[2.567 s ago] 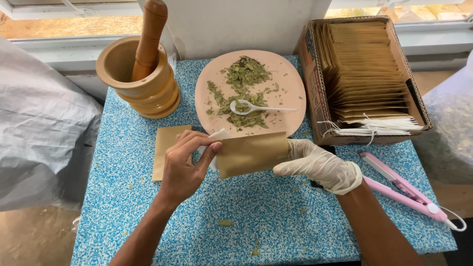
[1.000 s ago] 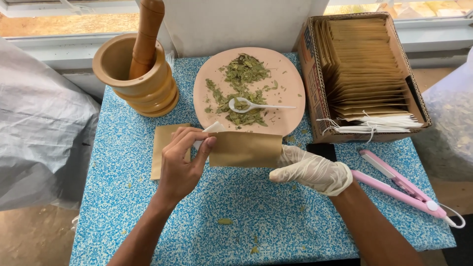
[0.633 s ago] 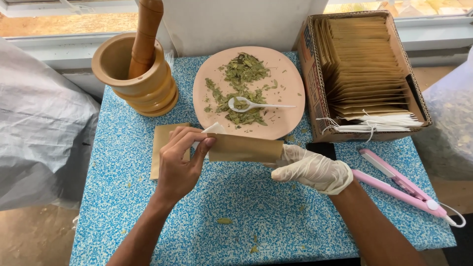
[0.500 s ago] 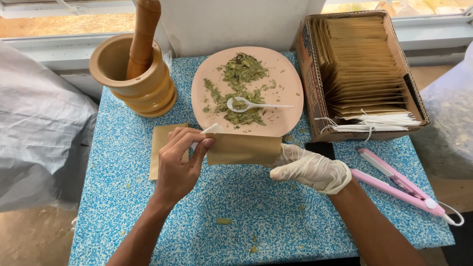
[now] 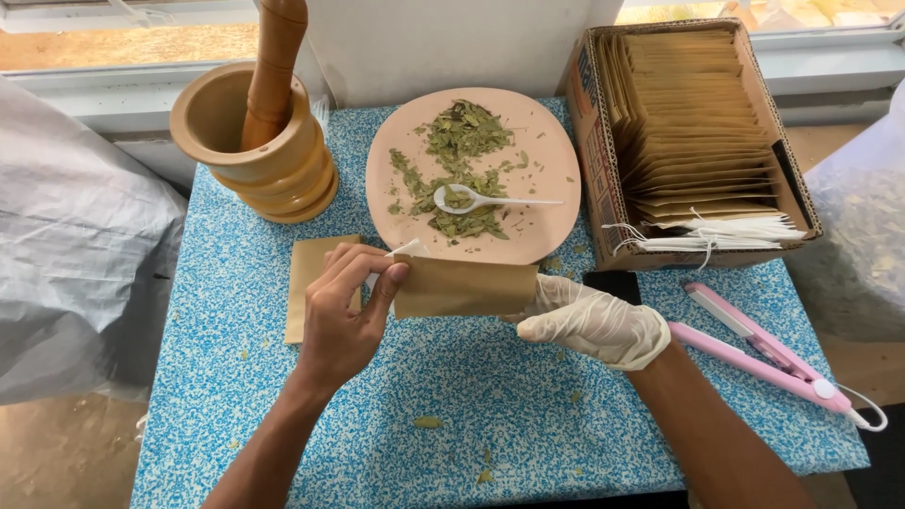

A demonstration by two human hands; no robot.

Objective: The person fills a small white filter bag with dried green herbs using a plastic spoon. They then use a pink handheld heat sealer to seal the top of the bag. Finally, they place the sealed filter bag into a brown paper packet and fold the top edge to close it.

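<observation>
A small brown paper pouch [image 5: 464, 287] was held flat between the two hands, just above the blue-speckled tabletop [image 5: 311, 415]. The bare left hand [image 5: 347, 319] pinched its left end, thumb and curled fingers closed on the edge, where a bit of white paper [image 5: 407, 249] stuck out past the fingertips. The right hand [image 5: 589, 323], in a thin white glove, gripped the pouch's right end, with the fingers curled under and behind it; how the thumb lay could not be made out.

Under and just left of the left hand, another flat brown pouch [image 5: 307, 283] lay on the tabletop, partly covered by the knuckles. Just beyond both hands stood a round pink plate [image 5: 547, 160] carrying crushed dried green leaves [image 5: 459, 141], with a white plastic spoon [image 5: 481, 200] resting across the heap, its bowl holding a little leaf. Beyond the left hand and off to its left stood a wooden mortar [image 5: 269, 160] with a wooden pestle [image 5: 273, 66] leaning in it. Beyond the right hand, a cardboard box [image 5: 589, 123] held a packed row of brown pouches [image 5: 702, 123] standing on edge, with white strings and tags [image 5: 707, 234] at the near end. Right of the gloved hand, a pink clamp-shaped sealer [image 5: 768, 353] lay on the tabletop, close to the forearm, and a small black object [image 5: 613, 283] showed just behind the glove.
</observation>
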